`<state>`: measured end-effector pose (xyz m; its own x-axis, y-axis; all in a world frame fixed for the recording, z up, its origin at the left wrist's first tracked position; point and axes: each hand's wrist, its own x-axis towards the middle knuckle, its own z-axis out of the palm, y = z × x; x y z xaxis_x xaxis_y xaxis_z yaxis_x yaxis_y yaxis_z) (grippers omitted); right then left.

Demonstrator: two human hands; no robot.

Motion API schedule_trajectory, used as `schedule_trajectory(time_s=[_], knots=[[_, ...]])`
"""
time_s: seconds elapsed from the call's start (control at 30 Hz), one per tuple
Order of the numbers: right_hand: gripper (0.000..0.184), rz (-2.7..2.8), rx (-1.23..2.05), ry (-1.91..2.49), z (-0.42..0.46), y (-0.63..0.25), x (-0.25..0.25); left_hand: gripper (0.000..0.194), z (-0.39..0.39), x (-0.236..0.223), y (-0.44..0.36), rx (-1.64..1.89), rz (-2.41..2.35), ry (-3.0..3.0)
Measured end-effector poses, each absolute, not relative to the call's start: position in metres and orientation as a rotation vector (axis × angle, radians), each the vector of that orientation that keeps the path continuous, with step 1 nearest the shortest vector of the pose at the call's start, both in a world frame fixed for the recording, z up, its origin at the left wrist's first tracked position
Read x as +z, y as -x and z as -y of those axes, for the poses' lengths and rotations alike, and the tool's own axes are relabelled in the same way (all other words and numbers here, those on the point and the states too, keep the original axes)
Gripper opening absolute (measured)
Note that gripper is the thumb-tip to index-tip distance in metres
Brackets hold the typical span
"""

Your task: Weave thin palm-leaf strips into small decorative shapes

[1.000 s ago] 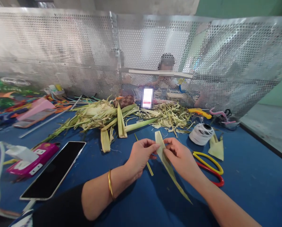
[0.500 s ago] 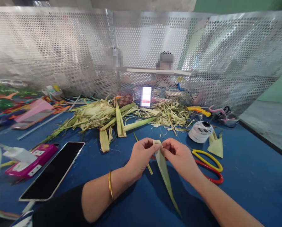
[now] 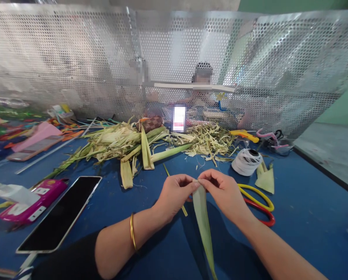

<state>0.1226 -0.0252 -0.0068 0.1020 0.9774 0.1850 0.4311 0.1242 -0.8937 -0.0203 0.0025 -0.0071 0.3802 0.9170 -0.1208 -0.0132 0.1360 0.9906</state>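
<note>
A long pale green leaf strip (image 3: 201, 217), wide at the top and tapering to a point, hangs from my fingers over the blue table. My left hand (image 3: 175, 194) pinches its upper end between thumb and forefinger. Close beside it, my right hand (image 3: 220, 190) pinches the same end, so the fingertips nearly touch. The leaf's very top edge is partly hidden by the fingers. A thin green stalk (image 3: 184, 210) lies partly behind my left hand. Scissors with red and yellow handles (image 3: 268, 206) rest by my right hand, their blades hidden beneath it.
Heaps of leaves (image 3: 112, 144) and shreds (image 3: 214, 142) lie at the back before a perforated metal screen (image 3: 174, 46). To the right stand a white thread spool (image 3: 246, 163) and a cut leaf piece (image 3: 265, 181). A phone (image 3: 60, 214) and tissue pack (image 3: 37, 200) lie left. Beyond the screen sits a person.
The leaf's top end has folded down between my fingertips, and its broad face now turns more toward me. Its tip has swung slightly left. At the far left edge, a blurred hand has appeared.
</note>
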Motion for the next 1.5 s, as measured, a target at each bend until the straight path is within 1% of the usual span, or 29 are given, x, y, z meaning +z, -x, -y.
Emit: schedule_trajectory(time_s=[0.23, 0.47, 0.97, 1.2, 1.37, 1.5], knots=[[0.014, 1.458, 0.868, 1.426, 0.0244, -0.1246, -0.0018, 0.016, -0.0035, -0.0059, 0.0205, 0.882, -0.964, -1.263], [0.015, 1.483, 0.846, 1.468, 0.0262, -0.1236, 0.0035, 0.021, -0.0043, -0.0083, 0.0211, 0.868, -0.966, -1.279], [0.013, 1.353, 0.944, 1.400, 0.0242, -0.1222, 0.0004, 0.018, -0.0030, -0.0096, 0.0215, 0.939, -0.920, -1.337], [0.017, 1.268, 1.008, 1.361, 0.0250, -0.1198, 0.0006, 0.019, -0.0035, -0.0084, 0.0221, 0.956, -0.914, -1.369], [0.015, 1.382, 0.914, 1.357, 0.0254, -0.1227, -0.0018, 0.018, -0.0028, -0.0079, 0.0221, 0.967, -0.904, -1.372], [0.015, 1.522, 0.747, 1.360, 0.0268, -0.1222, -0.0034, 0.016, -0.0011, -0.0082, 0.0210, 0.984, -0.879, -1.300]])
